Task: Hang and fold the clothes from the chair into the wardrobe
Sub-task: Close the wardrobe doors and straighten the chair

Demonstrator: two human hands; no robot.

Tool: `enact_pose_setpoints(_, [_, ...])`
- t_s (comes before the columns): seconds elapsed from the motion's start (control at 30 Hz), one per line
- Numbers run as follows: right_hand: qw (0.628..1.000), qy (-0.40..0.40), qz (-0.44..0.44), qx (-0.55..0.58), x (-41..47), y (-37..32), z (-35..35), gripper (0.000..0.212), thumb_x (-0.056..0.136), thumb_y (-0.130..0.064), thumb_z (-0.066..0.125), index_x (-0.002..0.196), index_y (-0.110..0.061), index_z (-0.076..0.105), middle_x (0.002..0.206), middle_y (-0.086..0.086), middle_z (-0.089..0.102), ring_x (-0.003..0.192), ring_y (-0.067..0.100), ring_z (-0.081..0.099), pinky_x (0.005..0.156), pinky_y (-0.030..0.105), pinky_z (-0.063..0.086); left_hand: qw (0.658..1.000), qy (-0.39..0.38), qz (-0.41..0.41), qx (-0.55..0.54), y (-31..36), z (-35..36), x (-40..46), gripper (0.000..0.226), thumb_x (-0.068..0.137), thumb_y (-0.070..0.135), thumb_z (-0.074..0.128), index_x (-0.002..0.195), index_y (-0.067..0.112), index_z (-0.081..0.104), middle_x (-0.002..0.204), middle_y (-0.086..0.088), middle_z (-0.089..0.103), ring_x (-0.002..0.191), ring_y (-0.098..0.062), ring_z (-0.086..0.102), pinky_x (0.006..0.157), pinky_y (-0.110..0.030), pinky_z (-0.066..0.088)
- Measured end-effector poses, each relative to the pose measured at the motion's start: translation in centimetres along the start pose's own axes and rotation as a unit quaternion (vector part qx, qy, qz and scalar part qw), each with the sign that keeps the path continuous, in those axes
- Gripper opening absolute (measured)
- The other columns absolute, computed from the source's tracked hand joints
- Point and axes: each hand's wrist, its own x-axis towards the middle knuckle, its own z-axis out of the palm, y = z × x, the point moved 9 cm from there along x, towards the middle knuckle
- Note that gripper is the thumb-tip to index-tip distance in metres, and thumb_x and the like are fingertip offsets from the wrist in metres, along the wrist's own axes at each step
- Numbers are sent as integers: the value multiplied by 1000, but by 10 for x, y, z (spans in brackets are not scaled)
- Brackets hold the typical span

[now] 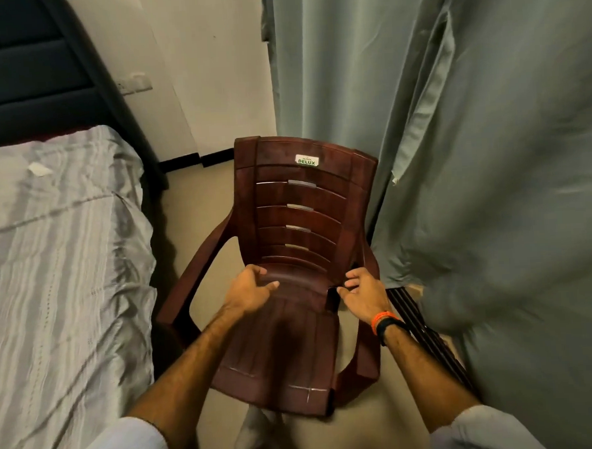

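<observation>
1. Two bare forearms reaching out from pale rolled sleeves at the bottom edge; no garment in either hand.
2. Left hand (248,290) hovering over the rear of the seat, fingers loosely curled and part-spread, holding nothing; right hand (361,291) at the seat's right edge, fingers loosely bent with a narrow gap, gripping nothing as far as can be told; contact with the plastic there uncertain; orange and black bands on that wrist.
3. Dark maroon moulded plastic armchair (293,337) with slatted back and a white-and-green label, standing on the beige floor between bed and curtain; seat bare, no clothes on seat, back or arms.
4. Judged from that: chair apparently already emptied, so the task probably near its end or finished; hanging and folding themselves impossible to check here.
5. Crumpled grey-white striped bedsheet (59,257) on the bed at left, just beside the chair; dark padded headboard behind it.
6. Grey-green fabric curtain (472,146) hanging at right, touching the chair's right arm; dark slatted object low beside it, cut off and unidentifiable.
7. Wardrobe not in view; clothes not in view; right side blurred.
</observation>
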Motion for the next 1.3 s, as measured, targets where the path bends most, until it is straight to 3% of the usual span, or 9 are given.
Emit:
enact_pose_setpoints(0.23, [988,28,130,75,104,12,40,38,86,-17,73,120,-6,58,100,5,65,89,19,62,94,32,51,998,-44,-35,18,-10,-14,147,34,88,26,72,113,11,54,109,-5,62,101,-24,62,87,-32,50])
enact_pose_setpoints(0.43, [959,48,246,132,177,48,80,50,89,-18,71,134,-7,51,128,11,62,117,29,58,91,28,42,995,-52,-83,30,-42,-11,258,39,88,29,72,116,5,59,106,-7,63,105,-24,60,85,-25,40])
enact_pose_setpoints(0.57, [939,78,304,139,207,80,106,55,89,-17,71,137,-3,49,130,10,59,122,31,55,90,27,39,985,-28,-163,43,-75,-1,307,47,92,33,66,117,-6,59,117,-21,63,111,-37,59,91,-35,47])
enact_pose_setpoints(0.77, [890,110,366,248,227,131,134,52,82,-19,78,125,-2,55,118,7,68,113,26,63,97,31,46,962,16,-255,-101,-126,17,337,70,82,41,76,132,-1,52,130,-16,61,118,-35,58,104,-44,46])
enact_pose_setpoints(0.87, [869,101,375,308,228,136,145,47,84,-12,75,126,-3,55,121,7,67,110,21,62,101,34,46,943,62,-274,-178,-133,19,335,56,86,30,74,129,1,52,129,-13,60,122,-30,57,106,-39,44])
enact_pose_setpoints(0.93, [849,116,386,341,226,140,146,47,83,-7,74,126,-2,55,123,11,67,112,25,62,103,38,46,919,69,-283,-264,-130,25,330,37,90,16,70,120,9,49,126,-11,60,114,-20,58,98,-33,46])
enact_pose_setpoints(1.13, [832,113,369,399,241,131,153,48,77,16,62,122,0,56,118,14,67,115,32,61,105,43,47,848,84,-286,-438,-135,25,326,37,87,1,66,119,16,53,99,2,66,72,-4,61,60,-16,49])
enact_pose_setpoints(1.23, [844,70,337,410,268,98,162,42,79,21,52,101,-15,56,100,4,65,100,24,62,96,37,50,825,93,-291,-475,-150,0,333,23,86,2,64,100,20,59,99,8,67,94,-5,63,81,-28,45])
enact_pose_setpoints(1.3, [871,37,296,391,292,63,172,49,76,16,58,107,-21,54,98,-5,61,93,12,58,102,39,46,813,103,-283,-499,-163,-23,338,24,86,2,64,94,24,59,105,9,67,99,-3,60,92,-34,38])
